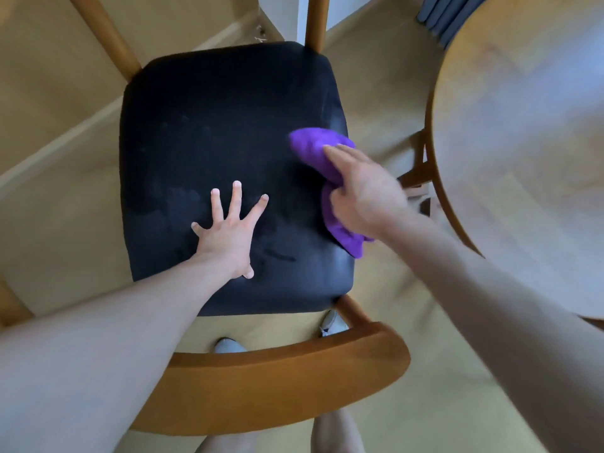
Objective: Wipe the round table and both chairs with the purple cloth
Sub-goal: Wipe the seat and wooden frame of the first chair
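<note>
A wooden chair with a black padded seat point(209, 132) stands below me, its curved backrest point(277, 380) nearest to me. My left hand point(228, 233) lies flat on the seat's near half with its fingers spread. My right hand point(362, 191) grips the bunched purple cloth point(310, 148) against the seat's right edge; the hand and cloth are blurred. The round wooden table point(529, 165) fills the right side of the view.
Beige floor surrounds the chair. The table's curved wooden frame point(421, 168) stands close to the seat's right side. A dark slatted object point(441, 18) shows at the top right behind the table. My feet point(330, 322) are under the backrest.
</note>
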{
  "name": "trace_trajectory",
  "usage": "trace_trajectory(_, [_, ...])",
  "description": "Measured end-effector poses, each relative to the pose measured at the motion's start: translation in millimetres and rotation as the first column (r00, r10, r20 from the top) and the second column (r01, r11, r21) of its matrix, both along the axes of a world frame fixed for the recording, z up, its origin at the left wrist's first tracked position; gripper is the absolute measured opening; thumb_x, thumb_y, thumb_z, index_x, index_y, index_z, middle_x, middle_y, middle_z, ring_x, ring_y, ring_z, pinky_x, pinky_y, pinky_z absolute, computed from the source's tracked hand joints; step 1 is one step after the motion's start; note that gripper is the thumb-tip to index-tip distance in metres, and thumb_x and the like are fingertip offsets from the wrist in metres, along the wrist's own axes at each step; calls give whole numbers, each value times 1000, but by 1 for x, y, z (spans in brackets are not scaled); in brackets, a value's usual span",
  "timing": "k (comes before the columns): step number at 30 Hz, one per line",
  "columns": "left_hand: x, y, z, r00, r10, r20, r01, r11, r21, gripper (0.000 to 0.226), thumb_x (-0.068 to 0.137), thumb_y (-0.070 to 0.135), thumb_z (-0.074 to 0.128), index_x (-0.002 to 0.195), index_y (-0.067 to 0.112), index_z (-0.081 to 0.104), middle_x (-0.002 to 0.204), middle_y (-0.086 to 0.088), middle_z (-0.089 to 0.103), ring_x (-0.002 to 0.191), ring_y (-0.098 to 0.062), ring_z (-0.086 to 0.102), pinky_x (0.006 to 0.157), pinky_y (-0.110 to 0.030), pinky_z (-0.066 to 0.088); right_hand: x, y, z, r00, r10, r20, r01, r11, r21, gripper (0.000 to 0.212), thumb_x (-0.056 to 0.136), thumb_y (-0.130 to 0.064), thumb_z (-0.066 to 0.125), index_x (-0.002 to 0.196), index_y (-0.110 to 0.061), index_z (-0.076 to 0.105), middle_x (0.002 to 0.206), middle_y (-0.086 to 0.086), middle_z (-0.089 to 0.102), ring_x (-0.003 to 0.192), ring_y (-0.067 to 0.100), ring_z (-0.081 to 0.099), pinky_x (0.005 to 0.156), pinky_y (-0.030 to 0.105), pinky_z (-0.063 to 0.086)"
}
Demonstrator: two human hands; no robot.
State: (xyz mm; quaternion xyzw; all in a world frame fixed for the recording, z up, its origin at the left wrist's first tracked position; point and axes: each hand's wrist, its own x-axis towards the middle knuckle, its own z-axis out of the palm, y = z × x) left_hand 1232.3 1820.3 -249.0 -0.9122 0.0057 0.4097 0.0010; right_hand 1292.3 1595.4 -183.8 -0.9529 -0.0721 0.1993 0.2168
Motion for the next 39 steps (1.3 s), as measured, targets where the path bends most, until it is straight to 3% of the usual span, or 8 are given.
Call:
trace_trajectory(5, [-4, 4, -9, 999, 42, 18, -42, 999, 10, 159, 57, 24, 101, 153, 54, -21, 154, 7, -52, 152, -39, -33, 112, -77, 28, -39, 23, -57, 923, 359, -139, -384, 855, -347, 76, 97, -18, 54, 161, -24, 15, 172, -2, 6, 98, 29, 66, 63, 34, 45])
trace_trajectory(8, [-5, 5, -8, 999, 44, 14, -44, 999, 10, 159, 57, 24, 101, 152, 54, -23, 154, 8, -53, 152, -38, -32, 112, -76, 29, -87, -12, -65, 818, 552, -164, -573, 755, -318, 78, 98, -18, 51, 163, -26, 9, 172, -3, -2, 83, 25, 63, 56, 35, 44])
trace_trajectory(12, [-3, 4, -7, 999, 41, 22, -41, 999, 11, 157, 59, 26, 101, 152, 53, -23, 154, 7, -52, 152, -39, -32, 113, -75, 29, -109, -69, -55, 596, 728, -339, -799, 578, -164, 70, 101, -17, 46, 161, -33, 13, 172, -10, 3, 98, 24, 63, 77, 41, 55])
trace_trajectory(15, [-5, 2, -6, 998, 56, 25, -56, 998, 8, 156, 59, 23, 100, 153, 53, -21, 156, 8, -49, 153, -37, -32, 113, -74, 29, -87, -77, -37, 501, 754, -425, -851, 520, -81, 56, 98, -18, 42, 150, -39, 39, 161, -15, 36, 118, 22, 61, 89, 40, 55])
trace_trajectory(21, [-5, 0, -6, 995, 90, 52, -90, 996, 7, 158, 55, 21, 102, 154, 53, -16, 159, 11, -44, 154, -35, -29, 114, -74, 29, -10, -30, -11, 929, 361, -78, -361, 932, 9, 51, 78, -33, 45, 125, -34, 65, 122, 0, 71, 111, 35, 65, 89, 41, 55])
trace_trajectory(26, [-10, 2, -6, 991, 116, 67, -115, 993, -16, 158, 52, 19, 103, 157, 47, -11, 163, 13, -37, 156, -32, -25, 115, -74, 27, 1, 25, -34, 983, 167, 81, -161, 984, -71, 37, 83, -19, 52, 120, -19, 54, 128, 3, 59, 97, 41, 64, 69, 38, 43])
trace_trajectory(32, [-13, 6, -6, 983, 150, 102, -144, 988, -59, 157, 50, 18, 103, 159, 42, -7, 165, 17, -31, 157, -28, -22, 116, -74, 25, -75, -3, -67, 711, 700, -56, -697, 693, -184, 66, 92, -22, 51, 156, -29, 35, 169, -13, 21, 91, 29, 71, 62, 36, 53])
trace_trajectory(39, [-20, 4, -4, 988, 122, 97, -114, 990, -81, 139, 70, 7, 91, 162, 38, -9, 168, 9, -30, 158, -30, -19, 120, -69, 22, -70, -67, -54, 347, 868, -356, -935, 347, -66, 71, 100, -24, 48, 158, -46, 14, 167, -27, 9, 126, 15, 57, 106, 37, 46])
